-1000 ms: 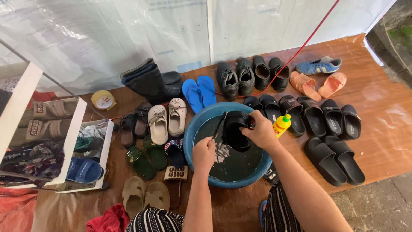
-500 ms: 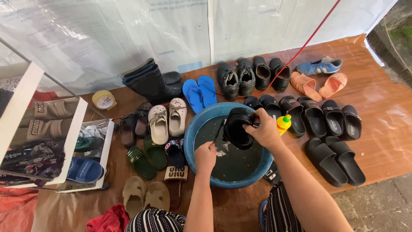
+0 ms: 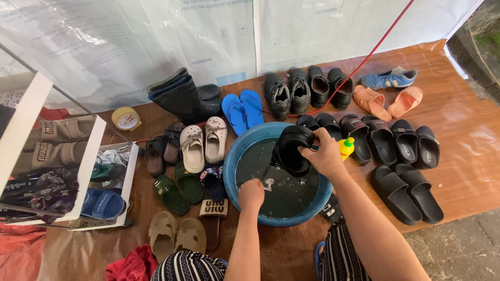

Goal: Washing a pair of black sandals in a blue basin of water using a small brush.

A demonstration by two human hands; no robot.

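Observation:
A blue basin point(image 3: 233, 156) with dark soapy water sits on the wooden floor in front of me. My right hand point(image 3: 324, 154) grips a black shoe point(image 3: 291, 150) and holds it tilted over the basin's far side. My left hand point(image 3: 251, 194) is closed around a brush whose dark handle point(image 3: 266, 171) reaches up to the shoe's sole. A small yellow bottle with a green cap point(image 3: 346, 147) stands just right of my right hand, by the basin's rim.
Many shoes ring the basin: blue flip-flops point(image 3: 242, 110), beige clogs point(image 3: 203, 143), black boots point(image 3: 182, 99), black slides point(image 3: 406, 190), orange sandals point(image 3: 388, 101). A white shoe rack point(image 3: 88, 171) stands at the left. A red cord point(image 3: 375, 44) runs up the plastic-covered wall.
My left hand has slid lower and nearer to me with the brush. My right hand has turned the black shoe slightly over the basin.

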